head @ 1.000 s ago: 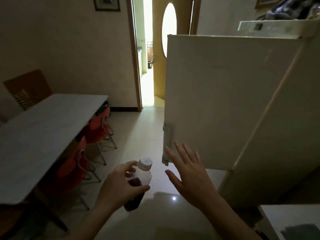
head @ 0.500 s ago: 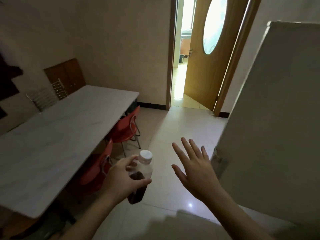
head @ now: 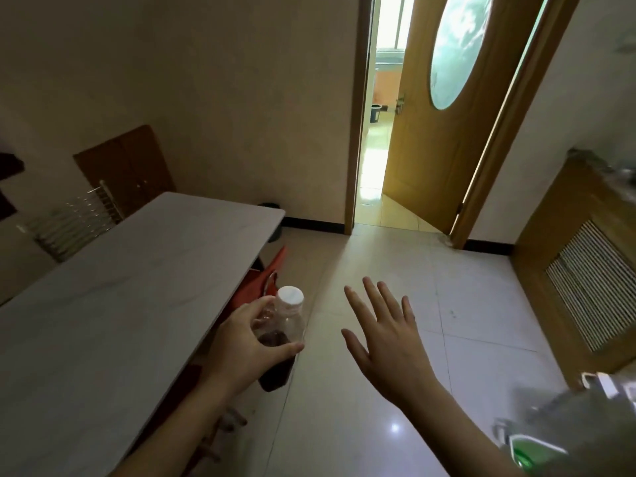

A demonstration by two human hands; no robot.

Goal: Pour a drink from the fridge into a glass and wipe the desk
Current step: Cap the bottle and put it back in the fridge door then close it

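Observation:
My left hand [head: 246,342] grips a clear plastic bottle [head: 283,333] with a white cap and dark drink in its lower part. I hold it upright over the floor, just off the near right edge of the long pale marble-look desk [head: 113,304]. My right hand [head: 385,335] hovers to the right of the bottle, fingers spread, holding nothing. No glass or cloth is in sight. The fridge is out of view.
Red chairs [head: 265,280] are tucked under the desk's right side. A wire rack [head: 74,222] stands at the desk's far left. An open wooden door [head: 447,132] leads out ahead. A wooden vented cabinet [head: 581,270] lines the right wall. Blurred items [head: 568,432] sit at bottom right.
The view has swung left and the fridge door has left the frame. Both hands keep their pose, the bottle still in my left hand, now nearer the desk.

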